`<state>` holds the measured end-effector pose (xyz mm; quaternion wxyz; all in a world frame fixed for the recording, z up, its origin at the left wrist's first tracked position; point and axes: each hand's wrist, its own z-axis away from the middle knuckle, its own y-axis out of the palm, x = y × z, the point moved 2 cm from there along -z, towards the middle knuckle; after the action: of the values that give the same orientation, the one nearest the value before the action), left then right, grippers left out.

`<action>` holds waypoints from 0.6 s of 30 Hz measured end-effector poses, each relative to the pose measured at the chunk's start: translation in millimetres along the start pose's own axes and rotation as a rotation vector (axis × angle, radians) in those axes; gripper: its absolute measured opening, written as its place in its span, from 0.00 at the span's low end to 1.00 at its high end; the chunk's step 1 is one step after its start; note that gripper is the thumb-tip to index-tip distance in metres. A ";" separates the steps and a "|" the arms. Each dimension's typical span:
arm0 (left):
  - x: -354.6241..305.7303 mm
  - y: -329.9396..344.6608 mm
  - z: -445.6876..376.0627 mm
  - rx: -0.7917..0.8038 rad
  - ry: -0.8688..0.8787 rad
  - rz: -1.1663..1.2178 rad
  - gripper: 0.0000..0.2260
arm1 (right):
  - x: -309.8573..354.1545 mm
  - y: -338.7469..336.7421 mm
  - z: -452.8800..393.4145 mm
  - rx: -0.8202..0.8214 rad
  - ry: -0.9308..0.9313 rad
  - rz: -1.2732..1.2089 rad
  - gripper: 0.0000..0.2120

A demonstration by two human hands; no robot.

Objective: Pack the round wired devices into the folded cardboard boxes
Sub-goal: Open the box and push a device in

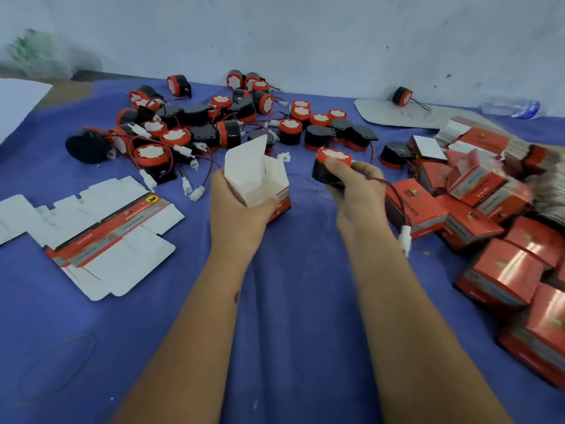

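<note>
A: Just right of the open box point(260, 182), what's there?

B: The right hand point(356, 191), fingers curled round a round device point(328, 168), red cap up. Its wire point(397, 197) trails right of the box, with the white plug point(405, 237) dangling.

A: Box itself?

B: The left hand point(237, 209) grips it from below, fingers wrapped round it. Its mouth faces up and the lid flap stands.

A: Risks?

B: The loose plug could snag the rim or stay outside, so the lid won't close. A tilted device might jam against a side flap. A soft grip could crush the box.

A: Else?

B: A pile of devices point(195, 123) lies behind the box, flat cartons point(91, 228) to its left, packed boxes point(489, 228) to its right.
</note>
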<state>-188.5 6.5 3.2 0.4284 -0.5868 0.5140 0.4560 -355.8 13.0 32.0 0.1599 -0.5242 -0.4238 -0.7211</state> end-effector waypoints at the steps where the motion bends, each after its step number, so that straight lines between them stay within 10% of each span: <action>1: 0.0 -0.5 1.8 0.020 0.007 -0.017 0.24 | -3.6 -1.1 7.6 0.027 0.013 -0.092 0.15; 11: -1.0 -22.7 -0.7 0.255 -0.019 -0.056 0.27 | 9.9 -8.7 55.4 0.327 -0.419 0.149 0.17; 18: -3.5 -21.8 0.2 0.554 -0.008 0.043 0.27 | -2.6 -3.3 57.7 0.404 -0.697 0.789 0.09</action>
<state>-167.1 9.8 7.3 0.5648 -0.4343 0.6299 0.3093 -321.1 59.4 33.5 0.3653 -0.8091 -0.3531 -0.2954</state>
